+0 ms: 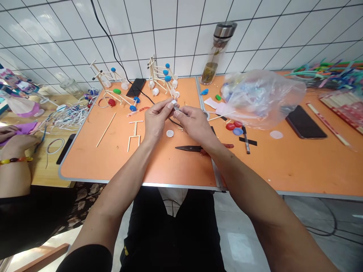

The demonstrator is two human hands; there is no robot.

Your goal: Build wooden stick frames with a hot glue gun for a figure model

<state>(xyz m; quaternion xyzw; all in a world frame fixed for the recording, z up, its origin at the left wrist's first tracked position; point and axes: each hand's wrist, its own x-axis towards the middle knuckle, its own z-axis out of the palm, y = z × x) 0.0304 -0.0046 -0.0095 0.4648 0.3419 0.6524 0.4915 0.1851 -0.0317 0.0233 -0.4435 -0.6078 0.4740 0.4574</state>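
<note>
My left hand (pixel 156 119) and my right hand (pixel 196 121) meet above the orange table, fingertips pinched on a small white piece (pixel 174 102). Fingers cover part of it, so its exact kind is unclear. Just below them a round white disc (pixel 169 133) lies flat. Dark-bladed scissors (pixel 188 148) with reddish handles rest partly beneath my right wrist. Left of my left hand are a small frame of thin wooden sticks (pixel 135 136) and a single loose stick (pixel 106 129).
Stick models with coloured caps (pixel 161 75) stand by the tiled wall, near a phone (pixel 136 87). A tea bottle (pixel 213 56), plastic bag (pixel 255 96), second phone (pixel 306 121), pen (pixel 246 140) and chopsticks (pixel 328 124) lie rightward. Another person's hand (pixel 21 145) is far left.
</note>
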